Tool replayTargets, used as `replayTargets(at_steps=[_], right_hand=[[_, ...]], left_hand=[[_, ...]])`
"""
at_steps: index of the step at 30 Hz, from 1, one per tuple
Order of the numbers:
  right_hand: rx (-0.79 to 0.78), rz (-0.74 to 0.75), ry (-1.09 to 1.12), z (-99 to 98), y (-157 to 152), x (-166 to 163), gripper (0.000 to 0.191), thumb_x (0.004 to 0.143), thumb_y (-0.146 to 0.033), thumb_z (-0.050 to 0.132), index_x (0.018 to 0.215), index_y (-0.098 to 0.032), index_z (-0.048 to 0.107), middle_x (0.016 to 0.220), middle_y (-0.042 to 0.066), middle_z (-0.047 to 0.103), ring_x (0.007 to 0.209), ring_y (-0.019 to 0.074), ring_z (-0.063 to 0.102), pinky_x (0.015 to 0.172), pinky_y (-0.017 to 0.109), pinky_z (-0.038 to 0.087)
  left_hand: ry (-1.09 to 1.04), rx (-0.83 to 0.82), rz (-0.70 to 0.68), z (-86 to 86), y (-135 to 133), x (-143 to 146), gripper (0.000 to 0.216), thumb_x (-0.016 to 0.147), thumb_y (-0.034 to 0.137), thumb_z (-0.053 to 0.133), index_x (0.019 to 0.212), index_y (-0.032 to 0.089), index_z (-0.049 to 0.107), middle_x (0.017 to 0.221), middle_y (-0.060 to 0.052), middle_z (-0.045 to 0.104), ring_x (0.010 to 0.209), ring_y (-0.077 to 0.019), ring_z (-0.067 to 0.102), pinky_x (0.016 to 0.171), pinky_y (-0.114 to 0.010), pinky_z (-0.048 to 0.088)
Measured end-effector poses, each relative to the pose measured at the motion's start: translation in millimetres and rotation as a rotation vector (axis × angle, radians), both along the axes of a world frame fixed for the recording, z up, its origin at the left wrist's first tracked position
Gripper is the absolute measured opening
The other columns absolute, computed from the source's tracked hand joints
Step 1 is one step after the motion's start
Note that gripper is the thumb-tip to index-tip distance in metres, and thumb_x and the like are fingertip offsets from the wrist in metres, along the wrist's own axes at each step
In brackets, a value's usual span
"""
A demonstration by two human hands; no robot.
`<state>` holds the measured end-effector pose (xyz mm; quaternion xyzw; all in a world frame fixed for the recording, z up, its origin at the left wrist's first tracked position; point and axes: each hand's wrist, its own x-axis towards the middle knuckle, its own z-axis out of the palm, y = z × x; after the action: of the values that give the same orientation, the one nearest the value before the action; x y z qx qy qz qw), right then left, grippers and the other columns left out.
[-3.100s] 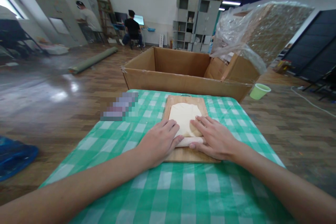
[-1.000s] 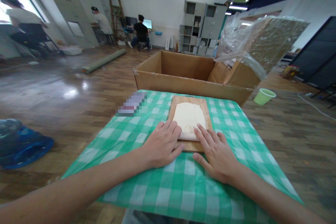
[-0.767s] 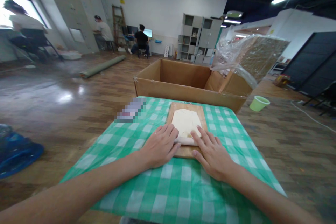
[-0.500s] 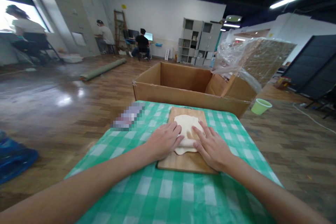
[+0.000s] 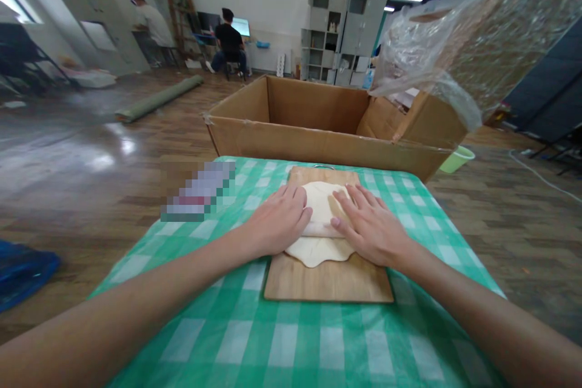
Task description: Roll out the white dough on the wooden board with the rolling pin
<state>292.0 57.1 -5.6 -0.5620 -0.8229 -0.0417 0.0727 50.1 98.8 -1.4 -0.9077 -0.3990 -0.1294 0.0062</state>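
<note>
A flat sheet of pale dough (image 5: pixel 318 250) with an uneven edge lies on a wooden cutting board (image 5: pixel 327 284). Across the dough runs a light rolling pin (image 5: pixel 318 229), with only its middle showing between my hands. My left hand (image 5: pixel 282 217) is closed over the pin's left end, its fingers bent and held together. Over the right end rests my right hand (image 5: pixel 370 224), fingers stretched out and spread, thumb touching the pin. Both palms hide the pin's ends and the dough's sides.
A green checked cloth (image 5: pixel 254 333) covers the table. Beyond its far edge stands a large open cardboard box (image 5: pixel 318 142), with plastic wrap (image 5: pixel 418 54) at its right. A blurred-out flat item (image 5: pixel 200 191) lies at the table's left. A green bucket (image 5: pixel 457 159) is on the floor.
The pin and both hands have moved away from me along the board, and more dough shows on the near side. The dough looks wider. The camera has tilted down.
</note>
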Motion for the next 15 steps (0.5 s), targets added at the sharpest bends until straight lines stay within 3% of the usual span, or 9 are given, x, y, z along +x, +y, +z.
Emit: replayTargets(at_steps=[15], right_hand=[[0.089, 0.072, 0.009, -11.7, -58.4, -8.4, 0.079, 0.106, -0.065, 0.031, 0.164, -0.012, 0.034, 0.172, 0.017, 0.027, 0.159, 0.0372, 0.022, 0.122, 0.057, 0.034]], left_hand=[[0.011, 0.121, 0.005, -7.4, -46.6, -6.0, 0.031, 0.109, 0.029, 0.03, 0.104, 0.016, 0.058, 0.107, -0.012, 0.063, 0.1, -0.0273, 0.057, 0.096, -0.046, 0.045]])
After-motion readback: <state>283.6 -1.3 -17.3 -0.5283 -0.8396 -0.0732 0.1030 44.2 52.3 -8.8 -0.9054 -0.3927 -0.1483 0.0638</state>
